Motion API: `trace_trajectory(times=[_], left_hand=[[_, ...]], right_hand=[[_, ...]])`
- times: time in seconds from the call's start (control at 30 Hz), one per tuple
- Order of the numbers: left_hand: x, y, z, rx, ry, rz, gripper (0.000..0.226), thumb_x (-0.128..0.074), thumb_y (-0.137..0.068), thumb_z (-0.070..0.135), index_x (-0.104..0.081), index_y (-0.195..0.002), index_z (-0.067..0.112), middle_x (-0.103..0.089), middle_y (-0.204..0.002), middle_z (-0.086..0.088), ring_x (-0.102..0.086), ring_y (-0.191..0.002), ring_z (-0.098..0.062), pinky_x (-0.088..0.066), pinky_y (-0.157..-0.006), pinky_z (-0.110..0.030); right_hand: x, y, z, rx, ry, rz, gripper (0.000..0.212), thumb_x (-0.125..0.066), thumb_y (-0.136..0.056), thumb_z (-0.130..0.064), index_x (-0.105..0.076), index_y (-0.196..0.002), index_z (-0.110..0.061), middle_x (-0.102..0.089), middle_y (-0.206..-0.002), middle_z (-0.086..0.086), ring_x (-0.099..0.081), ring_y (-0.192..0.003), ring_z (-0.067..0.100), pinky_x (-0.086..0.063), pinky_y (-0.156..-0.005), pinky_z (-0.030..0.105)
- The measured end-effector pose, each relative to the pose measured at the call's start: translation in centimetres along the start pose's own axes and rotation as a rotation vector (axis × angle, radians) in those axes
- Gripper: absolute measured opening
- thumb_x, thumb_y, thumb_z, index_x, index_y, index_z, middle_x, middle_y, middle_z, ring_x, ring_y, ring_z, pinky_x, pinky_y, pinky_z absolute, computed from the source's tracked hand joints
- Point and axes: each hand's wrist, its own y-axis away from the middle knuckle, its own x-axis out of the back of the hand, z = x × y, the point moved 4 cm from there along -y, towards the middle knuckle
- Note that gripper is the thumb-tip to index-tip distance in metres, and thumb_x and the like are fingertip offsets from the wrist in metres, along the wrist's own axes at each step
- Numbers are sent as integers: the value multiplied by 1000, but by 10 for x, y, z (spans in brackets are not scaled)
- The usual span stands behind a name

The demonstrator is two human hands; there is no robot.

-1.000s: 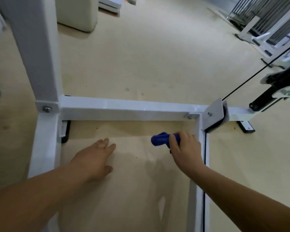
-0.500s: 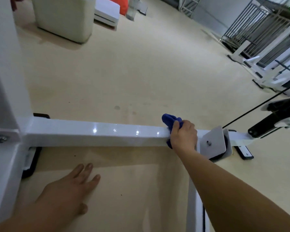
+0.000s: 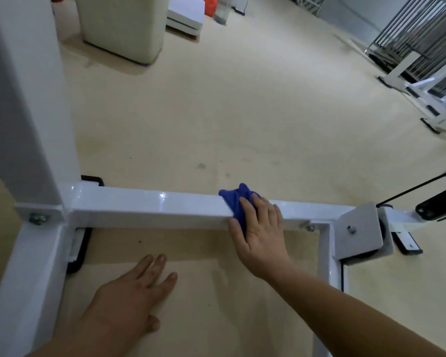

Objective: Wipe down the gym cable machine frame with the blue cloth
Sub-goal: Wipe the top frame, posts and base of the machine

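The cable machine's white base frame (image 3: pixel 150 207) runs left to right across the floor, joined to a tall white upright (image 3: pixel 23 99) at the left. My right hand (image 3: pixel 260 230) presses the blue cloth (image 3: pixel 236 199) flat onto the top of the horizontal bar, right of its middle; part of the cloth is hidden under my palm. My left hand (image 3: pixel 129 292) lies flat on the floor inside the frame, fingers spread, holding nothing.
A grey pulley plate (image 3: pixel 361 230) with a black cable (image 3: pixel 420 186) sits at the frame's right corner. Black rubber feet (image 3: pixel 79 251) are under the left joint. A cream box (image 3: pixel 124 24) stands at the back, white metal racks (image 3: pixel 422 60) at the far right.
My right hand lifted the cloth from inside the frame onto the horizontal bar, then slid it leftward along the bar. The view has shifted; my left hand stays flat on the floor.
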Motion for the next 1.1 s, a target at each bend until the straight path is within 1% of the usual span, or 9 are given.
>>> trace_trajectory(times=[0.13,0.33,0.4,0.57,0.67,0.8,0.9,1.03,1.1], left_hand=[[0,0,0,16,-16,-32,84,-50,-100,50,10,-158,44,30,-164,7,21,-153,-13,-22,-118,-28],[-2,1,-2,30,-35,-59,84,-50,-99,50,10,-158,44,29,-165,7,20,-153,-12,-21,-118,-27],[-1,-1,0,33,-20,-41,83,-49,-100,51,10,-158,44,28,-165,7,20,-154,-12,-22,-118,-28],[-4,-1,-3,25,-28,-42,86,-52,-98,55,8,-158,45,26,-166,8,19,-154,-13,-28,-119,-35],[-7,-1,-8,34,-23,-44,87,-55,-96,55,5,-159,45,24,-166,9,17,-154,-12,-32,-118,-38],[-10,0,-10,53,-9,-62,87,-55,-96,55,4,-159,45,25,-166,10,18,-154,-11,-30,-119,-42],[-9,8,-9,42,17,-104,84,-53,-98,51,2,-160,40,24,-166,10,18,-154,-12,-27,-122,-44],[9,43,-12,17,104,-44,65,-46,-104,43,-16,-161,32,2,-170,5,-1,-156,-14,-17,-126,-37],[25,64,-24,28,77,117,48,-45,-104,39,-42,-151,30,-32,-162,2,-30,-148,-21,-32,-116,-35]], right_hand=[[-3,-4,18,64,67,-22,66,-16,-104,-57,-30,-159,-24,-28,-162,0,-21,-152,23,-13,-126,49],[20,-25,110,-363,116,-117,85,2,-92,-62,-28,-159,-18,-28,-164,7,-18,-152,27,-6,-126,50],[23,-26,83,-376,88,-104,86,3,-91,-62,-29,-157,-17,-24,-165,7,-12,-154,30,-2,-126,53],[-8,-7,-64,-33,-18,-57,74,-13,-97,-58,-28,-159,-20,-21,-165,7,-8,-154,27,7,-126,47],[-20,-6,-98,-26,-37,-100,71,-18,-99,-58,-19,-162,-23,-11,-167,5,2,-154,26,18,-123,45],[-9,-24,-61,-23,46,-105,77,-10,-94,-60,-33,-156,-22,-35,-158,7,-26,-147,31,-12,-123,47],[10,-37,-8,-259,74,-215,66,-14,-100,-56,-33,-154,-23,-35,-159,10,-26,-148,29,-14,-122,44],[14,-25,-10,-408,64,-277,65,-17,-105,-51,-16,-162,-20,-13,-168,10,-5,-156,29,0,-126,50],[3,-15,-54,-338,42,-269,67,-16,-104,-52,-9,-163,-22,-3,-170,8,5,-156,28,9,-125,51]])
